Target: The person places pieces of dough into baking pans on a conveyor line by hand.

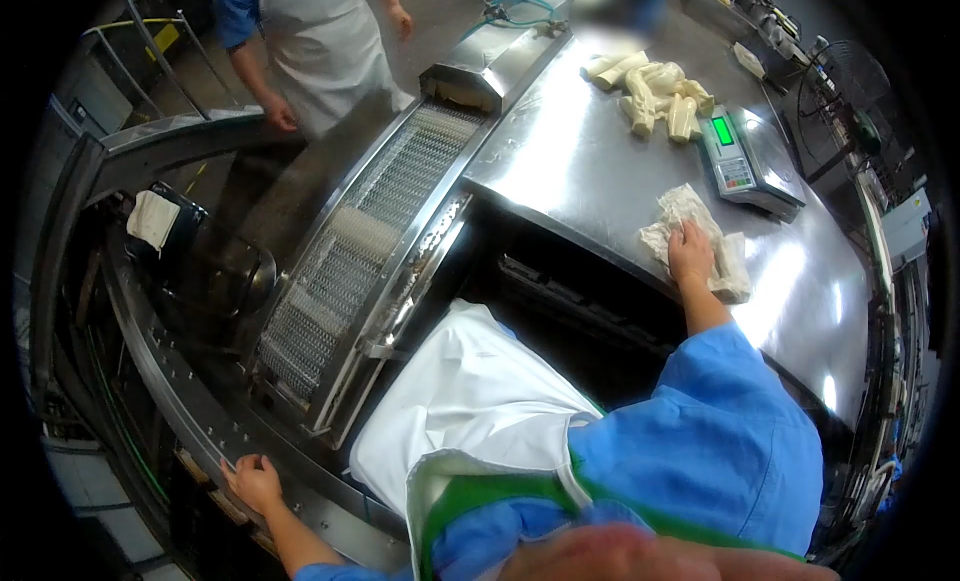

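Note:
My right hand (pixel 690 251) lies on a crumpled off-white cloth (pixel 672 209) on the steel table (pixel 600 171), its fingers partly bent over the fabric. My left hand (pixel 254 480) rests at the curved metal rail (pixel 180 391) at the lower left, fingers apart, with nothing seen in it. Beyond the cloth stands a scale (pixel 745 161) with a lit green display. Behind the cloth, beside the scale, lies a pile of pale yellow pieces (pixel 655 86).
A wire-mesh conveyor (pixel 355 241) slopes down left of the table. Across it stands a person in a white apron (pixel 325 51). A black chair (pixel 200 251) with a pale cloth (pixel 153 218) is at the left. A dark gap lies between my apron and the table.

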`<action>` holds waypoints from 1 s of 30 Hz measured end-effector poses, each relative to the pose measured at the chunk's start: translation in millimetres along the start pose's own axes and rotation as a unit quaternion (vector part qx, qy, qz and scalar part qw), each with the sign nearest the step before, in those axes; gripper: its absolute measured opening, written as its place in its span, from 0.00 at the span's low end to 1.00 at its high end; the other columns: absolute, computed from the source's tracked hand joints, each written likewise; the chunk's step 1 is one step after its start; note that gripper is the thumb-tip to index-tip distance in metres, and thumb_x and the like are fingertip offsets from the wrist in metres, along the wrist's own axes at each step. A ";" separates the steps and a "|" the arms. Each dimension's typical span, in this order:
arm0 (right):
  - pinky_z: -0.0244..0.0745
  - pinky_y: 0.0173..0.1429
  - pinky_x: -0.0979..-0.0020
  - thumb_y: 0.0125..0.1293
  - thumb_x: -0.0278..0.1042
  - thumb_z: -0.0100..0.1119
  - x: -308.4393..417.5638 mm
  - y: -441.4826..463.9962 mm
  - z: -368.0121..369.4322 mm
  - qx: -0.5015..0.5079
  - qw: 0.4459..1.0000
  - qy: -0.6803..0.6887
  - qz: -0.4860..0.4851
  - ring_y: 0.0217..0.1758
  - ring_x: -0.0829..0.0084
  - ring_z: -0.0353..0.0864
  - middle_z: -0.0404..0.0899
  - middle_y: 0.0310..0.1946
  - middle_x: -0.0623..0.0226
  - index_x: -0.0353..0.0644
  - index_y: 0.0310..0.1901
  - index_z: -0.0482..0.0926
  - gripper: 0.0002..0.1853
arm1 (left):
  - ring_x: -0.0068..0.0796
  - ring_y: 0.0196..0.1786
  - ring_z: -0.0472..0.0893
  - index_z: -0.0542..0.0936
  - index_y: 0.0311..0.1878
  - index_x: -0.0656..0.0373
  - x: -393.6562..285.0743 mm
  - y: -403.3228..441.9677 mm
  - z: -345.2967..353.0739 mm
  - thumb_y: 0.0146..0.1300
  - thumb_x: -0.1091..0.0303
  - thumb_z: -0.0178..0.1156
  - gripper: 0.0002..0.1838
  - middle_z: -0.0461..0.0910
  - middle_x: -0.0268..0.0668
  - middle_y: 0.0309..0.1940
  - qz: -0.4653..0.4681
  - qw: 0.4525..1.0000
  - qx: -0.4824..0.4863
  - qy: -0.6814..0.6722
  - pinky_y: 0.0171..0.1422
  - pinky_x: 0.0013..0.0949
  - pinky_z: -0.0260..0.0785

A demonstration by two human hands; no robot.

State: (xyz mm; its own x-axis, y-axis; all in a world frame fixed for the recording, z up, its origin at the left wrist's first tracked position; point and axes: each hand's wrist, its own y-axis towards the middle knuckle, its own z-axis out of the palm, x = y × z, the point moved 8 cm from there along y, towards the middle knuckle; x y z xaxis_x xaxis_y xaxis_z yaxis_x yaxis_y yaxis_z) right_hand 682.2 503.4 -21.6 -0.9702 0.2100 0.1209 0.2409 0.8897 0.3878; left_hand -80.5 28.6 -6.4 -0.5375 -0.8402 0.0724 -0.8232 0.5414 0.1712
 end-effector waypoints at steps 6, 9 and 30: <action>0.63 0.65 0.61 0.64 0.48 0.50 1.6 -0.5 -3.0 -0.005 1.000 0.002 -0.006 0.63 0.61 0.69 0.73 0.58 0.64 0.50 0.55 0.76 0.21 | 0.45 0.70 0.59 0.83 0.34 0.55 0.6 -0.9 0.3 0.51 0.65 0.65 0.08 0.81 0.33 0.45 -0.006 1.000 0.001 0.001 0.69 0.47 0.54; 0.63 0.65 0.61 0.64 0.48 0.50 -0.4 -0.2 0.5 -0.007 1.000 -0.001 -0.003 0.62 0.62 0.70 0.74 0.58 0.64 0.50 0.55 0.76 0.21 | 0.45 0.70 0.59 0.83 0.35 0.55 1.9 -0.4 2.6 0.52 0.65 0.64 0.08 0.80 0.33 0.45 0.000 1.000 -0.003 0.008 0.69 0.48 0.54; 0.61 0.66 0.60 0.64 0.49 0.49 -4.1 1.2 5.7 0.012 1.000 -0.006 0.009 0.65 0.64 0.67 0.72 0.60 0.67 0.53 0.56 0.75 0.21 | 0.43 0.70 0.58 0.84 0.34 0.54 -1.7 0.1 -2.1 0.50 0.64 0.64 0.08 0.81 0.33 0.44 -0.003 1.000 -0.002 0.011 0.68 0.45 0.55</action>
State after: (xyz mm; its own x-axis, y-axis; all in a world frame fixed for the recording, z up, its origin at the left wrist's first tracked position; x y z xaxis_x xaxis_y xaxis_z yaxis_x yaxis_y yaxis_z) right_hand 686.3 505.9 -26.8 -0.9660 0.2305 0.1172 0.2578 0.8951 0.3638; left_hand -79.3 30.0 -4.4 -0.5278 -0.8443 0.0925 -0.8260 0.5356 0.1757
